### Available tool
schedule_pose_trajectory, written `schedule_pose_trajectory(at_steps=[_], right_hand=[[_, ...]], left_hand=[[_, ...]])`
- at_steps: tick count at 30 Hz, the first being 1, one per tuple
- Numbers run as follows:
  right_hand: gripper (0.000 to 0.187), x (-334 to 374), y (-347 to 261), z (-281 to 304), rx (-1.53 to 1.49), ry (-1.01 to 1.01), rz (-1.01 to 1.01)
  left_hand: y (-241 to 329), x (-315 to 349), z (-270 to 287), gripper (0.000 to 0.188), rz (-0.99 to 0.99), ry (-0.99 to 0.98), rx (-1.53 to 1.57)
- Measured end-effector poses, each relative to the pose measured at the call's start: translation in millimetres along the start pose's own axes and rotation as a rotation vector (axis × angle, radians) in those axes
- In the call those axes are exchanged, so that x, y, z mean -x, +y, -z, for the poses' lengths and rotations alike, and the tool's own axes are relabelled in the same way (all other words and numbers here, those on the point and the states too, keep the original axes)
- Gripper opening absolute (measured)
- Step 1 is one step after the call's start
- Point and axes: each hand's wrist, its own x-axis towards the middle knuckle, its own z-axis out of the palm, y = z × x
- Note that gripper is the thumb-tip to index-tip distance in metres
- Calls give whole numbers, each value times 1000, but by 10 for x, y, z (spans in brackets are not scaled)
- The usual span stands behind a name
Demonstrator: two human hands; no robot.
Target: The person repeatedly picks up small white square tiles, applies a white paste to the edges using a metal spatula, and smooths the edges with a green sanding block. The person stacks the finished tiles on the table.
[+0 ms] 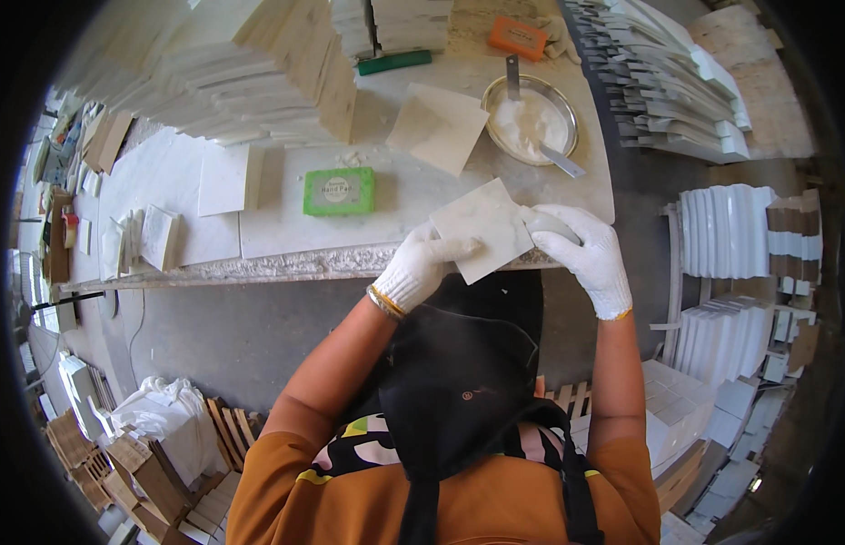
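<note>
A square white marble tile [484, 229] with faint veining is tilted in front of me, just over the table's near edge. My left hand [421, 263], in a white knit glove, grips its left side with the thumb lying across the face. At the tile's right edge is my gloved right hand [591, 250], its fingers closed round a pale, rounded block [557, 227] whose kind I cannot make out. Beyond them another pale tile [438, 127] lies flat beside a metal bowl [568, 109] of white paste. Two putty knives [562, 162] rest in the bowl.
A green hand pad [338, 192] lies on the worktable [291, 233], and an orange pad [517, 38] near the back. Tall tile stacks [259, 77] fill the back left; several tiles [159, 236] stand at the left. More stacked tiles [727, 232] are at the right, past the table's edge.
</note>
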Motion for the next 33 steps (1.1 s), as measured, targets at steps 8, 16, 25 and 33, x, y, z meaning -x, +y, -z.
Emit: schedule_pose_trajectory(at_steps=[8,16,25,33], right_hand=[[35,-76,-31,-66,132,-19,29],[36,-105,-32,-68,186,-47,22],[36,-118,-23,-74,165,-49,21],[36,-130,-19,-66,179,-65,35]], left_hand=[[-23,3,27,57,-15,-18,-14],[-11,0,24,56,-15,-34,-9],[-11,7,19,54,-3,-28,-6],[-17,0,25,54,3,-32,12]])
